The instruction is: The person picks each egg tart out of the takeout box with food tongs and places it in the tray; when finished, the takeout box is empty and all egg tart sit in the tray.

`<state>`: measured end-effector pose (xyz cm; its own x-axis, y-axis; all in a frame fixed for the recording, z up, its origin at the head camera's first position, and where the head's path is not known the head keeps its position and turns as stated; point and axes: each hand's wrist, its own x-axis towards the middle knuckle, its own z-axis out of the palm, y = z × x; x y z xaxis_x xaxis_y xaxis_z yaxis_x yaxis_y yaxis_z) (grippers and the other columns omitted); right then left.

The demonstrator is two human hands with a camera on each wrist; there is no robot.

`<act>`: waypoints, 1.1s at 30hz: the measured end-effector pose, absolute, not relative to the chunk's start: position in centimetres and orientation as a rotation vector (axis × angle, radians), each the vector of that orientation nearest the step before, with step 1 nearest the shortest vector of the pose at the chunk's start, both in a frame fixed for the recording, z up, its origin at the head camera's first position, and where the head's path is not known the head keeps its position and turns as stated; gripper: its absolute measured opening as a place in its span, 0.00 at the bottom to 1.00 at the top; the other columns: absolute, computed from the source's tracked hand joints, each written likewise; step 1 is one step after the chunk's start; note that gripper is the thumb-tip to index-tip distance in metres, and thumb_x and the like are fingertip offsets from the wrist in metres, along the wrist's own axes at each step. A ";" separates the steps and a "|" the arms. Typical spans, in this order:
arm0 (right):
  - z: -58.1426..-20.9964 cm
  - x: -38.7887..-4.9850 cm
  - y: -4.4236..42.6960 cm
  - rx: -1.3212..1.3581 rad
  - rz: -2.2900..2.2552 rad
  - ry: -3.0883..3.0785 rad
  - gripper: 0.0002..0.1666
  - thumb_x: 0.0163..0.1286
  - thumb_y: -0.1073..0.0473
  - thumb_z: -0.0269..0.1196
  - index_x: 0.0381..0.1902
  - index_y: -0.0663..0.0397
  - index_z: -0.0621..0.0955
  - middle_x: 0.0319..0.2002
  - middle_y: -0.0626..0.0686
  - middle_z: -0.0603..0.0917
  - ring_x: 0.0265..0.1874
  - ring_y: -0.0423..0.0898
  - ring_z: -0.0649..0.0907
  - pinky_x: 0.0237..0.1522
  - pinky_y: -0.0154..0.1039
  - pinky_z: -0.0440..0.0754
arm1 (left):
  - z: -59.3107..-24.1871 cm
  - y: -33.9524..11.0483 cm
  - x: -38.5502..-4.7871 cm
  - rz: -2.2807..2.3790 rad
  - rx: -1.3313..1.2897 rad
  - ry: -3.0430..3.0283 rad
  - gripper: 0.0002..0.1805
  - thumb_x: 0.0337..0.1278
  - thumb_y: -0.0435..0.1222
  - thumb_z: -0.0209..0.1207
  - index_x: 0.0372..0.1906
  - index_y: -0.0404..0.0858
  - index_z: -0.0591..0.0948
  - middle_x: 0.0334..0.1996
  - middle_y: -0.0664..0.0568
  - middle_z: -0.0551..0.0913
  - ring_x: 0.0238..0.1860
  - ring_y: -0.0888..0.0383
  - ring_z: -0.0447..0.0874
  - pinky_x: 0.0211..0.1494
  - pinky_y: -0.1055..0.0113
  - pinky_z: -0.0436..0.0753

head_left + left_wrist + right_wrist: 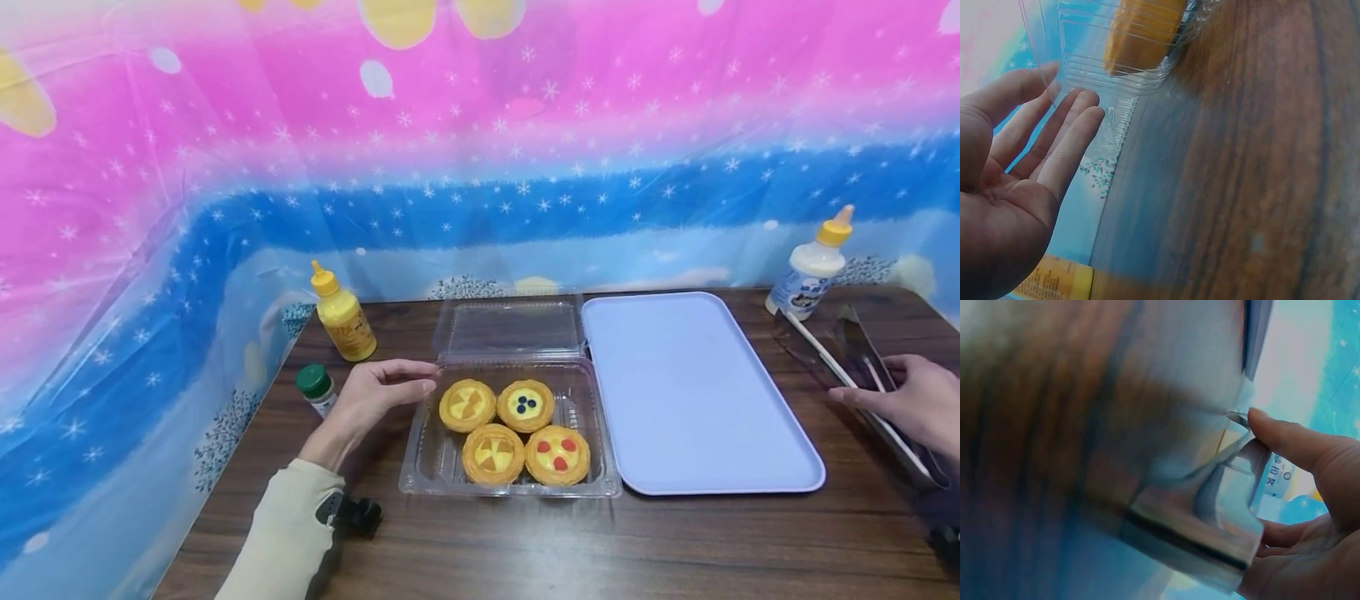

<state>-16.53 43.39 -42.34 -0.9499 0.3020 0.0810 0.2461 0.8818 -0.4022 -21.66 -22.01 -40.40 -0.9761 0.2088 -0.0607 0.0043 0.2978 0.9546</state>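
My left hand is at the left edge of a clear plastic hinged box, its thumb and fingertips extended and touching the rim. In the left wrist view those fingers are nearly straight, beside the ribbed wall. Inside the box sit several egg tarts, among them one with blueberry-like dots and one with red pieces. The box lid lies open behind. My right hand grips metal tongs at the far right; the right wrist view shows the shiny tongs between thumb and fingers.
A pale lilac tray lies right of the box. A yellow squeeze bottle and a green-capped shaker stand at the left. A white bottle with a yellow cap stands behind the tongs. A patterned cloth hangs behind the table.
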 end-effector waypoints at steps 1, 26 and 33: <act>-42.3 -16.5 43.4 -0.428 0.598 -2.901 0.55 0.68 0.45 0.74 0.60 0.91 0.61 0.50 0.87 0.68 0.43 0.77 0.74 0.41 0.65 0.79 | -40.4 -22.0 -21.6 1.758 0.198 2.383 0.20 0.64 0.40 0.75 0.57 0.36 0.89 0.54 0.47 0.90 0.52 0.54 0.90 0.58 0.64 0.83; -39.0 -15.4 38.8 -0.098 0.817 -2.535 0.38 0.66 0.61 0.76 0.68 0.76 0.75 0.53 0.76 0.78 0.36 0.27 0.67 0.34 0.29 0.64 | -40.4 -22.1 -21.7 1.742 0.187 2.387 0.19 0.64 0.40 0.75 0.56 0.38 0.90 0.54 0.48 0.90 0.53 0.54 0.89 0.60 0.62 0.83; -36.2 -15.5 35.0 -0.016 0.706 -2.630 0.41 0.68 0.54 0.77 0.71 0.70 0.75 0.58 0.76 0.77 0.45 0.66 0.78 0.35 0.32 0.66 | -40.6 -22.1 -21.8 1.747 0.208 2.394 0.19 0.63 0.40 0.75 0.56 0.37 0.90 0.55 0.48 0.90 0.55 0.53 0.88 0.60 0.62 0.83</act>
<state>-15.47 35.00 -36.15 -0.9137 0.1158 0.3895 -0.0947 0.8714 -0.4813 -21.76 -22.15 -40.57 -0.9758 0.2117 -0.0552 0.0120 0.3039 0.9526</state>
